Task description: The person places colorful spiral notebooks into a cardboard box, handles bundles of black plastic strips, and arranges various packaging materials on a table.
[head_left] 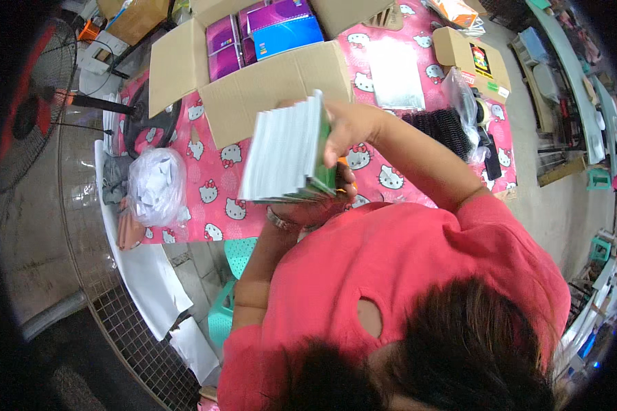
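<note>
— Right hand [346, 127]?
— Closed over the top edge of a thick stack of flat white-and-green sheets [288, 151], thumb and fingers pinching the green side, held up above the near edge of the table.

— Left hand [315, 209]?
— Under the stack, mostly hidden by it; cupped against the bottom edge, gripping from below. Bracelet [279, 220] on that wrist, just beneath the stack's lower left corner.

— Stack relative to the hands?
— Between them — upright and tilted slightly, white faces turned left, green edge toward the right hand.

— Further out?
— Behind the stack, an open brown cardboard box [253, 79] with purple and blue packets inside, resting on a pink cartoon-cat-print tablecloth [219, 198]. Left of the stack, a clear plastic bag of white paper scraps [156, 185] at the table's edge. Right of the forearm, a black ridged comb-like piece [445, 127]; beyond it a silvery flat sheet [396, 74] and a small brown carton with a dark label [469, 58]. Below the table, a mint-green plastic stool [230, 288].
</note>
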`<state>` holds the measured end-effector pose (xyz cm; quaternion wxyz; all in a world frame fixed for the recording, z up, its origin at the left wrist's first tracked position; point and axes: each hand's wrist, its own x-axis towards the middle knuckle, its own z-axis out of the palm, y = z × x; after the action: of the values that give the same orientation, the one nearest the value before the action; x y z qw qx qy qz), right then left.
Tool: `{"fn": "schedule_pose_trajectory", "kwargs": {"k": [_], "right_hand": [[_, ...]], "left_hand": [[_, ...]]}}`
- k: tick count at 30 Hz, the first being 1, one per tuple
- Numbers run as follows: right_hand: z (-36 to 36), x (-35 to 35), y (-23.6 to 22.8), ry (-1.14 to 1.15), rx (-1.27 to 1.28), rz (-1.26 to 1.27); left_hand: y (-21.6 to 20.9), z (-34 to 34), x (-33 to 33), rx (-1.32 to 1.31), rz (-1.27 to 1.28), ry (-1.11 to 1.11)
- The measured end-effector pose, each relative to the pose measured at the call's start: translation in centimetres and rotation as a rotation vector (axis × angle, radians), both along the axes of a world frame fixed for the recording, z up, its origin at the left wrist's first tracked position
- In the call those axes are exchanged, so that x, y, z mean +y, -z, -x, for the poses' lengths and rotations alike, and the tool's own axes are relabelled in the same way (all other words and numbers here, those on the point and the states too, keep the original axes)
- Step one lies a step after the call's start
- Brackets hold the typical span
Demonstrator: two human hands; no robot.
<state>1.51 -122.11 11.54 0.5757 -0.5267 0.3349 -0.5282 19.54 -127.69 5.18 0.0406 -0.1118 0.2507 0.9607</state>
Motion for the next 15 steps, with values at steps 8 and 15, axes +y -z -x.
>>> {"fn": "schedule_pose_trajectory", "kwargs": {"k": [8, 15], "right_hand": [[1.1, 6.1, 0.3, -0.012, -0.04, -0.131], [-0.6, 9.5, 8.3, 0.208, -0.082, -0.626]], "left_hand": [[-2.8, -3.1, 2.4, -0.162, 0.108, -0.368], [1.8, -4.4, 1.3, -0.653, 1.098, -0.282]]}}
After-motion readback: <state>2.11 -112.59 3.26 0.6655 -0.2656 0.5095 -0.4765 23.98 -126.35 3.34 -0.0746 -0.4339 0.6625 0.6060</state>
